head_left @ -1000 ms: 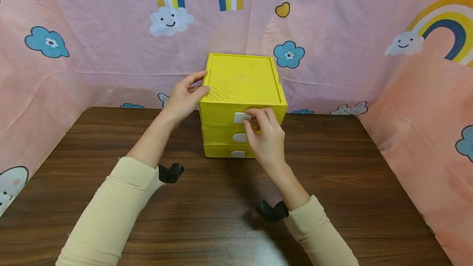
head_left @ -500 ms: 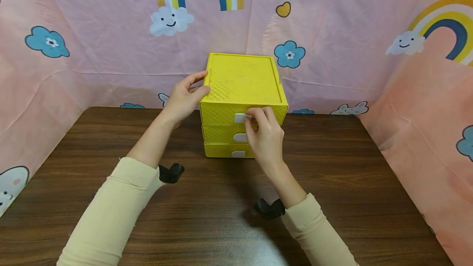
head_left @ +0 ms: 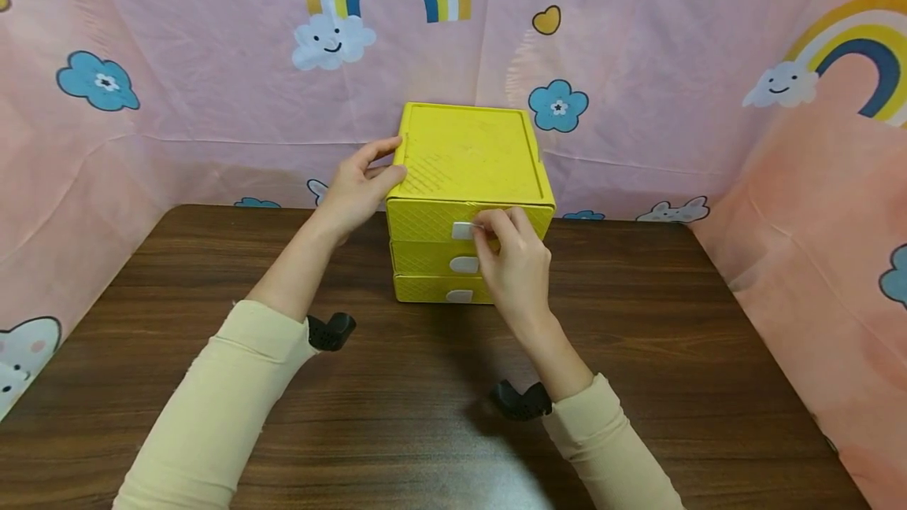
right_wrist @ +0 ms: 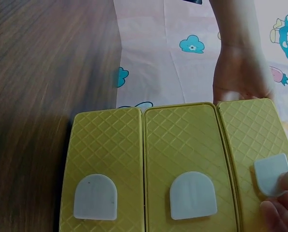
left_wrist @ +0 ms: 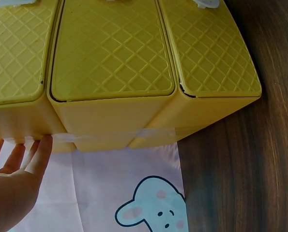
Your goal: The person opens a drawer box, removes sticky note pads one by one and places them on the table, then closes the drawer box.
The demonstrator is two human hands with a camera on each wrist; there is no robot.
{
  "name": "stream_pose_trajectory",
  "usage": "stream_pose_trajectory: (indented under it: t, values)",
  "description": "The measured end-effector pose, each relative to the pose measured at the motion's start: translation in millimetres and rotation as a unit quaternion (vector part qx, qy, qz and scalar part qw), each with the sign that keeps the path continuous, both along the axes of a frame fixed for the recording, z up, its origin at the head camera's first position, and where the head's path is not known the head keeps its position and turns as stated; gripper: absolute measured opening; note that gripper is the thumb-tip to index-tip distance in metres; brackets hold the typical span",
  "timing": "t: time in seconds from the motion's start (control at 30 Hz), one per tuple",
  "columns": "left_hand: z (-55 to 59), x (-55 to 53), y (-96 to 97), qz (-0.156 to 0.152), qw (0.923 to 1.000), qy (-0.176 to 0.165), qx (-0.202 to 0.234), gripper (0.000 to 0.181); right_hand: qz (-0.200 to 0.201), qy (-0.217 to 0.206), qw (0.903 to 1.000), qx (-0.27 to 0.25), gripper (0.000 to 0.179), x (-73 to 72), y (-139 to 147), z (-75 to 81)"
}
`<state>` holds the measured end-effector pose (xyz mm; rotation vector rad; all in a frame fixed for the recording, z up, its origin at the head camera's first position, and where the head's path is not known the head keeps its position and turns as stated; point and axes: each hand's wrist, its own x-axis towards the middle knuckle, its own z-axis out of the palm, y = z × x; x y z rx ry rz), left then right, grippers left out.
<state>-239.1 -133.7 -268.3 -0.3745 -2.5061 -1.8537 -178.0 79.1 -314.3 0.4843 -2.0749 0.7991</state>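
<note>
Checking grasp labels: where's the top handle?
In the head view, the top handle is mid-front on the top drawer, above the middle handle, its right end pinched by the right hand.

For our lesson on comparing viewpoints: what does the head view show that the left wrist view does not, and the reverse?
Only the head view: the flat top of the yellow plastic three-drawer cabinet, the cream fabric sleeves, and the bare right hand pinching the top drawer's white rounded tab.

Only the left wrist view: the cabinet's smooth yellow side wall, crossed by a shiny clear strip, probably tape.

Both: the patterned drawer fronts, the bare left hand touching the cabinet, the dark brown wood-grain table and the pink printed cloth.
</note>
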Motion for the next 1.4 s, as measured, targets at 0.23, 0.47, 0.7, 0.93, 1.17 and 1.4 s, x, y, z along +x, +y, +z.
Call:
stream_pose_trajectory:
  t: [0.23, 0.47, 0.7, 0.93, 1.17, 1.4]
  values:
    - [0.5, -0.2, -0.8, -0.003, 1.0, -0.003, -0.006, 0.052, 0.009, -0.001, 0.9999, 0.012, 0.005, 5.9, 2.2, 0.8]
    - [0.8, -0.2, -0.7, 0.001, 0.9999, -0.004, -0.014, 0.053, 0.019, -0.001, 0.9994, 0.028, 0.004, 13.2, 5.2, 2.1]
    - [0.2, -1.7, -1.5, 0.001, 0.9999, -0.003, -0.01, 0.052, 0.026, 0.002, 0.9986, 0.046, 0.005, 20.8, 7.5, 3.2]
    - [-0.4, -2.0, -0.8, -0.002, 1.0, -0.001, -0.008, 0.052, 0.024, 0.013, 0.9982, 0.054, 0.005, 26.9, 8.5, 2.1]
    - [0.3, -3.0, -1.2, -0.002, 0.9999, -0.007, -0.01, 0.052, 0.023, 0.032, 0.9963, 0.077, 0.008, 32.5, 9.0, 0.5]
    - [1.0, -2.7, -0.6, 0.001, 0.9999, -0.005, -0.016, 0.052, 0.017, 0.043, 0.9955, 0.083, 0.008, 34.7, 9.9, -0.9]
